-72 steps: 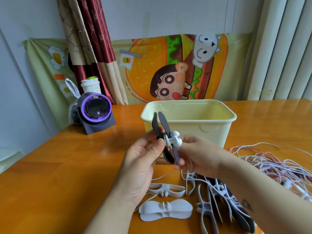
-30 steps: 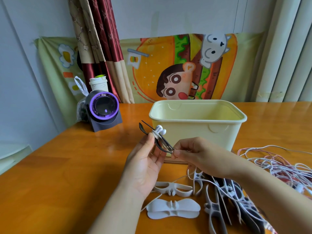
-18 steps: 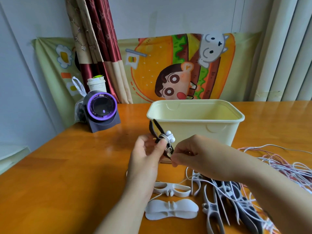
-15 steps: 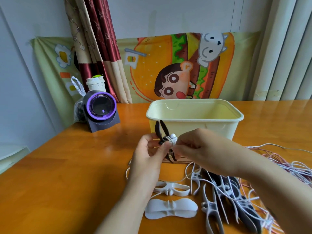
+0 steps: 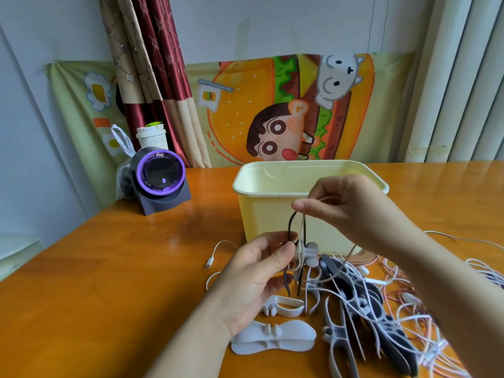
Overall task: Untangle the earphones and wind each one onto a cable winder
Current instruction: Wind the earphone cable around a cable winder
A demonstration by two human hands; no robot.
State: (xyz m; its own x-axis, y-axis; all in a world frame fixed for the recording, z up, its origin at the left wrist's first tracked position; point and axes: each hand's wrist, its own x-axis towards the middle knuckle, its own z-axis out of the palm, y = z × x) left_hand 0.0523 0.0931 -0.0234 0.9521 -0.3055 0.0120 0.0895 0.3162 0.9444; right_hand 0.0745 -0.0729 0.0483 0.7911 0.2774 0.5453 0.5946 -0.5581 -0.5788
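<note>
Left hand (image 5: 255, 271) pinches the black cable winder (image 5: 290, 225); right hand (image 5: 351, 211), raised above it, pinches the earphone cord (image 5: 302, 227).

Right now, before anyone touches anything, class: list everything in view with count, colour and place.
table: one, orange-brown, foreground
tub: one, pale yellow, table centre
held winder: one, black, before tub
earphone: one, white, on held winder
loose winders: several, white and black, near edge
tangled earphones: heap, white and pink, right side
gadget: one, grey with purple ring, far left
cup: one, white, behind gadget
curtain: one, red and beige, back wall
left hand: grips held winder
right hand: pinches earphone cable above winder
</note>
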